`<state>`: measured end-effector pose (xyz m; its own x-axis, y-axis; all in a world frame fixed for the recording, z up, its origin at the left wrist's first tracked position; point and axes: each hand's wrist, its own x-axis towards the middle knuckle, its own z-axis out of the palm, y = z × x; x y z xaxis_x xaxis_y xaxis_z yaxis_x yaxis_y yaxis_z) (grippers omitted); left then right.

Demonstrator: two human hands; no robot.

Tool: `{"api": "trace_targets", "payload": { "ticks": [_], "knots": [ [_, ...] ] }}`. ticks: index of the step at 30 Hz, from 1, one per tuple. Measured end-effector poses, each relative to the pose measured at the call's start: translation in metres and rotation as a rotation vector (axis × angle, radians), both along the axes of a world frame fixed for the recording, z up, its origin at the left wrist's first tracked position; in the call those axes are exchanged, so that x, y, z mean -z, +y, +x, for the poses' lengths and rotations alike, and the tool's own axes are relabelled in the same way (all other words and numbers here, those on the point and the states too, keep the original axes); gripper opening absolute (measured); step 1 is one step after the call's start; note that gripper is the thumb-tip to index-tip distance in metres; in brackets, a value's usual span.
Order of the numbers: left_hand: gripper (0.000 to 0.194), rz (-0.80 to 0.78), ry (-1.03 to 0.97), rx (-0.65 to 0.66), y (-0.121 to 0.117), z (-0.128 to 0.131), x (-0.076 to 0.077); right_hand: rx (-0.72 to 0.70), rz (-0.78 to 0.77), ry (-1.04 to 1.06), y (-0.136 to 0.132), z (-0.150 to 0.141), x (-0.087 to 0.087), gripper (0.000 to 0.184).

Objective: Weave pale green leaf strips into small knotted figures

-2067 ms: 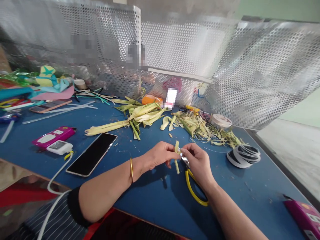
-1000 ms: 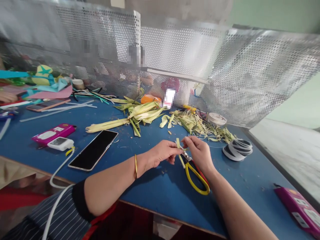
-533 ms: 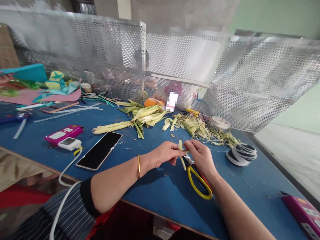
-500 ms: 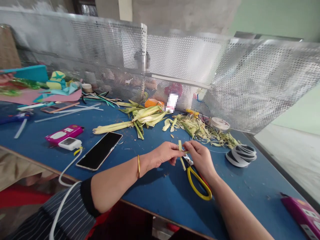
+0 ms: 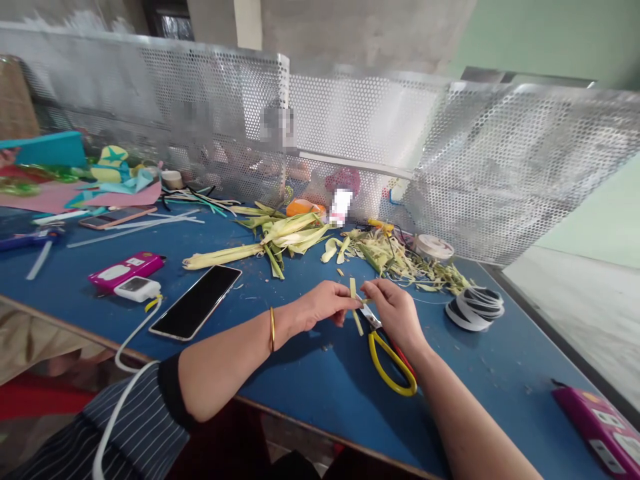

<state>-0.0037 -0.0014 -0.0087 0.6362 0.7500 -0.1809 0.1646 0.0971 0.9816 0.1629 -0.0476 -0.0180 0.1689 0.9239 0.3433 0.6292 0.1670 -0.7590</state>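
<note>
My left hand (image 5: pixel 323 305) and my right hand (image 5: pixel 397 313) meet over the blue table (image 5: pixel 310 387), both pinching a narrow pale green leaf strip (image 5: pixel 355 303) held upright between the fingertips. The strip pokes out above and below the fingers. Yellow-handled scissors (image 5: pixel 387 350) lie on the table just under my right hand, blades pointing toward the strip. A gold bangle circles my left wrist.
Corn husks (image 5: pixel 280 237) and husk trimmings (image 5: pixel 400 257) lie beyond the hands. A black phone (image 5: pixel 196 311), a pink power bank (image 5: pixel 125 269) and a white charger (image 5: pixel 134 289) sit left. A coil of white tape (image 5: pixel 475 308) lies right, a pink power strip (image 5: pixel 597 427) far right. Perforated metal screens (image 5: pixel 350 133) wall the back.
The hands stay together on the strip, with only small finger shifts. The view has drifted a little as my head moved.
</note>
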Motion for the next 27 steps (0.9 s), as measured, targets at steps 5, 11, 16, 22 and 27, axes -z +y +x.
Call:
{"api": "trace_targets", "payload": {
  "ticks": [5,11,16,22,27],
  "knots": [
    [0.039,0.005,0.001,0.007,0.0008,-0.001,0.0003,-0.017,0.005,-0.059,-0.0025,-0.0032,-0.0019,0.036],
    [0.041,0.004,0.009,0.024,0.0012,-0.0001,0.0019,-0.016,0.026,-0.061,-0.0029,-0.0027,-0.0019,0.035],
    [0.036,-0.005,-0.004,0.025,0.0026,0.0013,0.0061,-0.007,0.029,-0.041,-0.0033,-0.0022,-0.0027,0.036],
    [0.033,-0.025,-0.001,0.041,-0.0015,0.001,0.004,-0.014,-0.013,0.091,0.0009,0.0018,-0.0009,0.041],
    [0.033,-0.057,-0.01,0.042,-0.0038,0.0011,0.0,-0.084,-0.088,0.26,0.0021,0.0018,-0.0021,0.046]
  ]
}}
